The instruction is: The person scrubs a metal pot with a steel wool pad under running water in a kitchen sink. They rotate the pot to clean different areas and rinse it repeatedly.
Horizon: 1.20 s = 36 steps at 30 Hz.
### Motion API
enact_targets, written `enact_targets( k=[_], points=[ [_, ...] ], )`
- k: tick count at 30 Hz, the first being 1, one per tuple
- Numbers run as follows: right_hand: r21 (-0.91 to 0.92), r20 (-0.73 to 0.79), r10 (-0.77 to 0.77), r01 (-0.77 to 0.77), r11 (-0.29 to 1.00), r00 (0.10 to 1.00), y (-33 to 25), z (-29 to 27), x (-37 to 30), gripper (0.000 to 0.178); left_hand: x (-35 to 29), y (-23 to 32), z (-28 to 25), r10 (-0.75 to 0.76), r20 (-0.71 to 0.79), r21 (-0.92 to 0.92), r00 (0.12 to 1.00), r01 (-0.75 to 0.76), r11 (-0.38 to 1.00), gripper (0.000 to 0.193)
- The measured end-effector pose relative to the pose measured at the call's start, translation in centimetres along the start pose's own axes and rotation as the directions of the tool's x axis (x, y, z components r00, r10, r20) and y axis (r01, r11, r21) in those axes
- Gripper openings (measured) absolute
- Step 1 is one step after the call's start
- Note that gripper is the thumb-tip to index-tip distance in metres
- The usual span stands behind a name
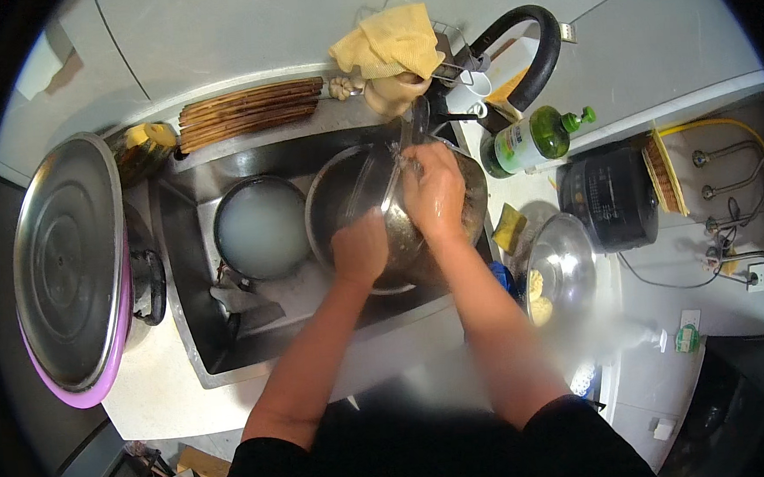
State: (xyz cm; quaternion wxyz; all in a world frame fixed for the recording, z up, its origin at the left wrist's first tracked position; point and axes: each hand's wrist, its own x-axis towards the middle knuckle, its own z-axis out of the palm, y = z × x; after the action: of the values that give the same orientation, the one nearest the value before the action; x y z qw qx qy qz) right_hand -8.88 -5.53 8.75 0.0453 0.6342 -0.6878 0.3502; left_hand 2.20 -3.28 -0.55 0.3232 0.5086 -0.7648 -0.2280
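Both my hands work over a large round metal pan (pixel 333 185) in the right half of the steel sink (pixel 200 337). My left hand (pixel 361 247) is curled low over the pan, its fingers mostly hidden and partly blurred. Farther up and to the right, my wet right hand (pixel 434 187) has its fingers closed against a shiny, grey, blurred piece (pixel 387 173) whose kind I cannot make out. To the left of the pan, a dark round bowl (pixel 263 226) holds cloudy whitish liquid. A wet grey cloth (pixel 251 308) lies by it on the sink bottom.
A lidded pot (pixel 73 266) stands left of the sink. Brown chopsticks (pixel 247 114) and a yellow cloth (pixel 392 44) are behind it, near a black curved faucet (pixel 550 49). On the right are a green soap bottle (pixel 529 142), a metal bowl (pixel 567 266) and a black appliance (pixel 607 198).
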Motion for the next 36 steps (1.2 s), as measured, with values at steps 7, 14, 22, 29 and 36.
enact_targets(
  k=[7,14,22,29,36],
  points=[
    [-0.031,0.108,-0.277,0.282,0.959,0.955,-0.6,-1.2,-2.4,0.023,0.7,0.0,-0.4,-0.071,0.027,-0.079,0.997,0.073,0.994,0.025],
    [-0.176,0.099,-0.392,0.404,0.898,0.915,2.2,-1.5,0.8,0.019,0.9,0.0,-0.6,-0.069,0.146,-0.120,0.987,0.087,0.989,0.028],
    [0.013,0.319,-0.573,0.601,0.799,0.755,0.8,-2.9,-1.5,0.024,0.5,-1.5,0.6,-0.150,0.042,-0.248,0.988,0.156,0.956,0.019],
    [-0.163,0.217,-0.499,0.535,0.829,0.839,1.2,-1.2,1.2,0.016,1.8,-3.2,1.3,-0.142,0.042,-0.128,0.989,0.146,0.981,0.020],
    [0.015,0.373,-0.664,0.711,0.703,0.649,0.1,-1.7,-0.6,0.011,1.8,-3.0,1.0,-0.112,-0.083,-0.249,0.990,0.088,0.965,0.022]
  ],
)
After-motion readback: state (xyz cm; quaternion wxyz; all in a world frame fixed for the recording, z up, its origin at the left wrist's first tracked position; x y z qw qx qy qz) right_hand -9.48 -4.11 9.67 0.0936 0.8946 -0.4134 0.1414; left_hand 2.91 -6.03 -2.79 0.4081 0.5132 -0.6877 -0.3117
